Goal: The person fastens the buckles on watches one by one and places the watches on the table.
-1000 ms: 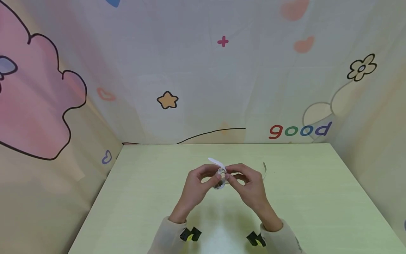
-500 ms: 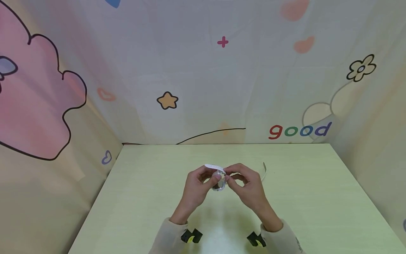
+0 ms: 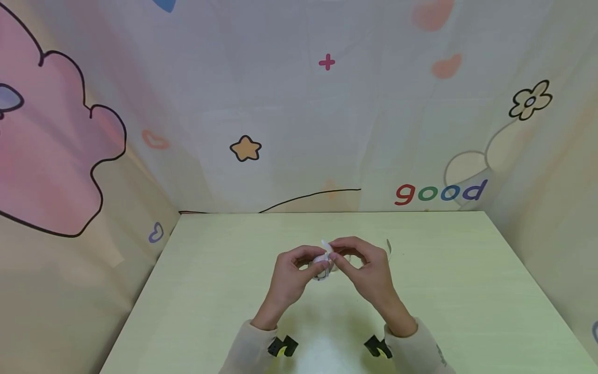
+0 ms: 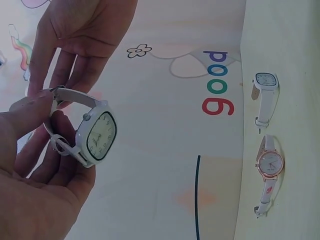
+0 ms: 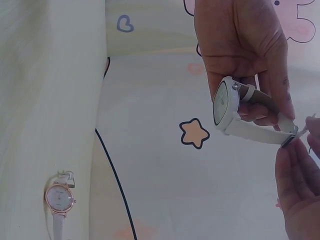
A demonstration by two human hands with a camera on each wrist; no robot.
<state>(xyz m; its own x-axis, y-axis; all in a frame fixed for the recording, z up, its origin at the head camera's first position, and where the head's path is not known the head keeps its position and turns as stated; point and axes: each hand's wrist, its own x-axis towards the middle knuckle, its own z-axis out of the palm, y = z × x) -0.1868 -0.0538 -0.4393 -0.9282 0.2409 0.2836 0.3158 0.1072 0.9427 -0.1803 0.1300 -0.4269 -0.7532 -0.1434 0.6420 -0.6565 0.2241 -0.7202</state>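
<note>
A white wristwatch (image 4: 100,137) with a rounded-square dial is held up over the table, its strap bent into a loop. My left hand (image 3: 291,275) grips it, with fingers inside the loop and the thumb pressing the strap near the buckle (image 5: 290,137). Thumb and fingers of my right hand (image 3: 366,270) pinch the white strap at the buckle. The strap's tip (image 3: 326,245) points up between the hands in the head view. Fingers partly hide the buckle, so how far the strap passes through cannot be seen.
Two other watches lie on the pale table (image 3: 210,311): a white rounded-square one (image 4: 266,80) and a rose-gold round one (image 4: 270,164) with a light strap. In the head view a strap end (image 3: 389,246) shows behind my right hand. A patterned cloth (image 3: 289,104) rises behind the table.
The strap tip, which lay over to the left half a second ago, now stands more upright. The watch face has turned between my hands; both hands keep nearly the same place.
</note>
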